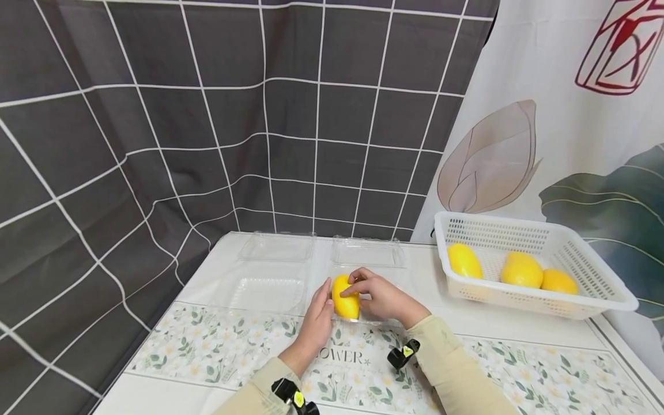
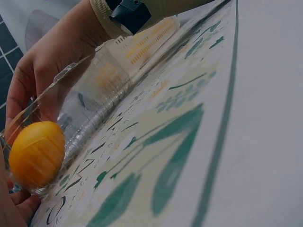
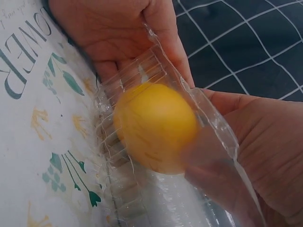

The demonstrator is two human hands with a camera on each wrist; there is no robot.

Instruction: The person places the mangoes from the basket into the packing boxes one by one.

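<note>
Beige sleeves, bottom edge. Left hand straight-fingered beside clear clamshell; right hand pinches yellow fruit, lower centre. Best settled gently, sparing thin walls.

Yel. fruit; wht.-gridded gry. curtain

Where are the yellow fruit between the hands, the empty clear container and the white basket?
Yellow fruit [image 1: 346, 305]: head view, its near half.
Empty clear container [image 1: 267, 295]: head view, ribbed floor of its base.
White basket [image 1: 534, 300]: head view, its front wall.
</note>
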